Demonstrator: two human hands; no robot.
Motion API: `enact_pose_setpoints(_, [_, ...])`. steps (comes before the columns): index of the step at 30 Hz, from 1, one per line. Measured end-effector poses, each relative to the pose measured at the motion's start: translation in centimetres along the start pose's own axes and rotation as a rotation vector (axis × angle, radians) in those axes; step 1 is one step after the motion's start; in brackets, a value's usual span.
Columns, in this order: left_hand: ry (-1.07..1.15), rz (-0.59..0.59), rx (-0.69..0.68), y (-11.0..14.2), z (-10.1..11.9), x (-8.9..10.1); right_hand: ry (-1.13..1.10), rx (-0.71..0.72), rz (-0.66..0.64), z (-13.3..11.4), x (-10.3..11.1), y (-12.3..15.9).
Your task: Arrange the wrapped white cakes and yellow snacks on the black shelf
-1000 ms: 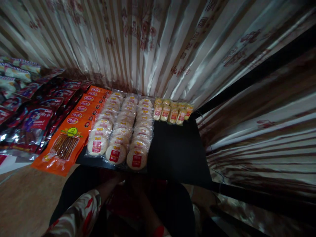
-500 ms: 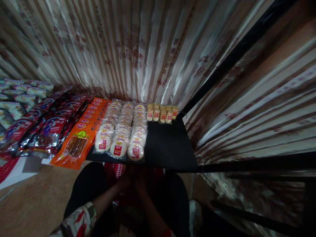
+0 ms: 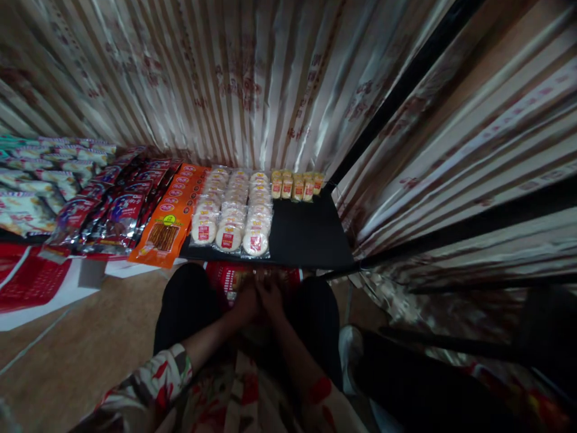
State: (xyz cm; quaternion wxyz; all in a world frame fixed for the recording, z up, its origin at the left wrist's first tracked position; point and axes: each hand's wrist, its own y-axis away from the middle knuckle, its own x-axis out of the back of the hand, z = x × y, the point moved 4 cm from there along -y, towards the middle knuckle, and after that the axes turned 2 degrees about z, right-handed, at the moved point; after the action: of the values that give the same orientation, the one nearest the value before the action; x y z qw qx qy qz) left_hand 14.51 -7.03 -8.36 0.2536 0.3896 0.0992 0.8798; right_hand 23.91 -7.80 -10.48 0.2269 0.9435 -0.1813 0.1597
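My left hand [image 3: 246, 300] and my right hand [image 3: 271, 296] meet between my knees, low in the head view, over a red box [image 3: 229, 278] that stands under the front edge of a black shelf [image 3: 306, 237]. Both hands are dim and their fingers seem curled down into the box; what they hold is hidden. On the shelf lie three rows of round rice crackers [image 3: 234, 207] in clear wrap, and a short row of small yellow snack packs [image 3: 295, 185] at the back.
Orange snack packets [image 3: 169, 219] and dark red and purple packets [image 3: 112, 204] lie left of the crackers, pale packets [image 3: 27, 186] farther left. A white and red carton [image 3: 40, 285] sits on the floor at left. Striped curtains [image 3: 252, 84] hang behind and at right.
The view has pulled back and tilted down, so the shelf looks smaller and higher. My hands, hardly visible before, now show together over the red box.
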Motion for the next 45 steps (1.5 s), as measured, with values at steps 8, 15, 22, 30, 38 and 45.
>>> enact_pose_setpoints(8, [0.232, 0.111, 0.005, 2.3, 0.5, 0.0, -0.208, -0.057, 0.052, 2.0, 1.3, 1.3])
enact_pose_setpoints(15, [0.25, 0.222, -0.141, 3.2, 1.9, 0.4, -0.262, 0.022, 0.147, 0.9, 3.3, 1.9])
enact_pose_setpoints(22, [0.26, 0.282, -0.211, 3.5, 3.6, 1.4, -0.527, 0.081, 0.089, -1.8, 4.3, 3.5])
enact_pose_setpoints(30, [0.33, 0.331, -0.124, 3.7, 4.7, 3.2, -0.676, 0.06, -0.006, -4.9, 5.7, 4.9])
enact_pose_setpoints(38, [0.927, 0.162, -0.071, 2.2, 6.0, 4.0, -0.413, 0.328, 0.05, -7.3, 8.5, 5.9])
enact_pose_setpoints(45, [1.432, 0.038, 0.018, 2.4, 7.6, 5.3, -0.109, 0.622, 0.113, -8.3, 9.5, 6.7])
